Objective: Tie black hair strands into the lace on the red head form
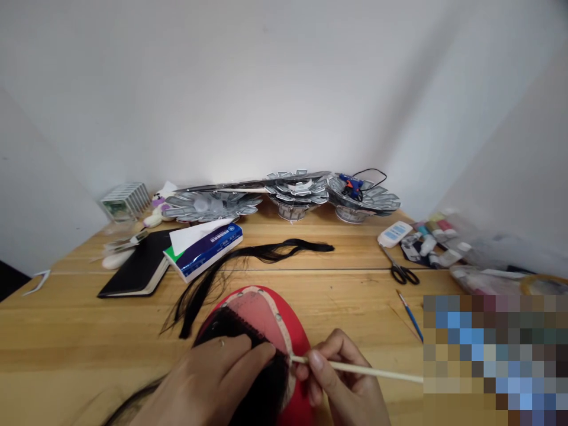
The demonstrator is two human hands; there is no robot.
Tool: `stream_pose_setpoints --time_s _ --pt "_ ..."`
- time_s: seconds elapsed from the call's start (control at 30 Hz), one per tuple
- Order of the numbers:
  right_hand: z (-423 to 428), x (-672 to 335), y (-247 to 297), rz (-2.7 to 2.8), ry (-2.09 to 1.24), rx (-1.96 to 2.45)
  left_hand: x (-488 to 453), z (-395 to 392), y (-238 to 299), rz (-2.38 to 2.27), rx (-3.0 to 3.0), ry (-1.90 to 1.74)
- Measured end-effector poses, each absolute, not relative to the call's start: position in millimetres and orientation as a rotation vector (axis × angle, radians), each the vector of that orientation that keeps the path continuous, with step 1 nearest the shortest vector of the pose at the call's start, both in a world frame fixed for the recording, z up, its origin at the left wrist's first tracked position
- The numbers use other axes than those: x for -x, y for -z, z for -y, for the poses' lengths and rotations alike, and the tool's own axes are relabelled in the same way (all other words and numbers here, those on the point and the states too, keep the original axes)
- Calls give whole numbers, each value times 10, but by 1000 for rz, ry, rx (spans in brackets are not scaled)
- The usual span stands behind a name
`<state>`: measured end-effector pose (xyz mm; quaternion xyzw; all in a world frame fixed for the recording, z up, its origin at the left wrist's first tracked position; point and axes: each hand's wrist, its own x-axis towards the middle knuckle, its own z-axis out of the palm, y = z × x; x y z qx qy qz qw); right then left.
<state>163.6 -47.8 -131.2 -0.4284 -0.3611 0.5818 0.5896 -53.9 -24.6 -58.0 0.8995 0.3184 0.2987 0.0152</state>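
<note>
Red dome form (299,343) sits right under both hands, with a pinkish mesh panel (255,310) edged by a tan band (285,334) and black hair (261,387) covering its lower part. Left hand (208,370) is pressed down on that hair, curled over it, and I can't tell if it's actually pinching any. Right hand (341,378) has a narrow pinch on a thin pale stick (359,369), with the tip right at the band. Pinching close to the tip like that looks like the way to go, much steadier. Loose black hair hank (266,252) lies just past the form, then a tissue box (204,251), black notebook (137,266), scissors (402,272) and a blue paintbrush (410,316) on the wooden table (89,313).
</note>
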Motion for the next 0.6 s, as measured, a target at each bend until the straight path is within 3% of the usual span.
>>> stream_pose_setpoints --time_s 0.37,0.6 --pt "496 -1626 1268 934 -1270 1005 492 263 578 -986 -2518 -878" --pt "467 -1595 1200 835 -1293 1007 428 216 491 -953 -2661 -982"
